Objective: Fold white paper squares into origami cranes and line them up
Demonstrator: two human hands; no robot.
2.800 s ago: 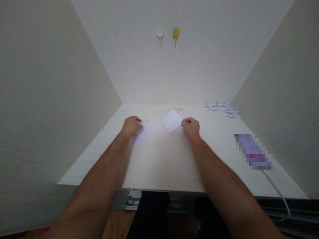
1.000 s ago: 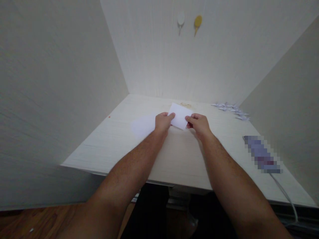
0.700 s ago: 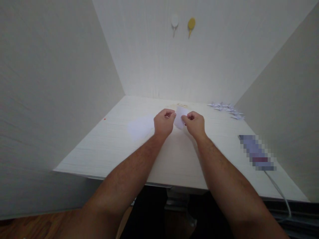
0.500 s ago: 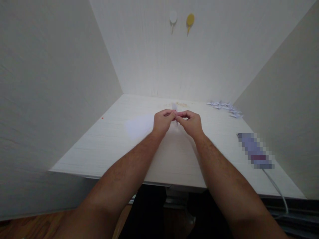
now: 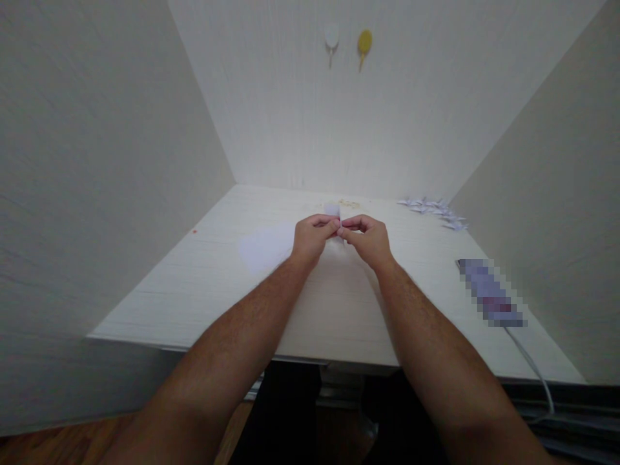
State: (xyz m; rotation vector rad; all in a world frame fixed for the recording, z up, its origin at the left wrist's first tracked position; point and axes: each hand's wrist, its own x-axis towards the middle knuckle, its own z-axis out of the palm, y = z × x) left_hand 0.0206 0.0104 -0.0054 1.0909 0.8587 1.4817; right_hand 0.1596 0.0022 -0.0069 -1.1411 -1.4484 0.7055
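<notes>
Between my two hands, above the middle of the white desk [image 5: 339,303], is a small piece of white paper [image 5: 332,209]. My left hand [image 5: 314,236] pinches it from the left, thumb against bent fingers. From the other side my right hand [image 5: 367,237] pinches the same paper, its fingertips meeting those of the left. The paper stands up beyond the fingers, and a little shows below them; the fingers hide its middle. Left of my left hand, white paper [image 5: 264,247] lies flat on the desk.
Several folded white paper cranes [image 5: 433,210] sit at the back right. A blurred-out flat device [image 5: 489,294] with a white cable [image 5: 530,363] lies at the right. White [image 5: 332,37] and yellow [image 5: 365,42] hooks hang on the back wall. Panels flank the desk.
The paper piece has turned in my fingers, so more of its face shows to the left. Both hands stay pinched together, and the whole view has shifted slightly.
</notes>
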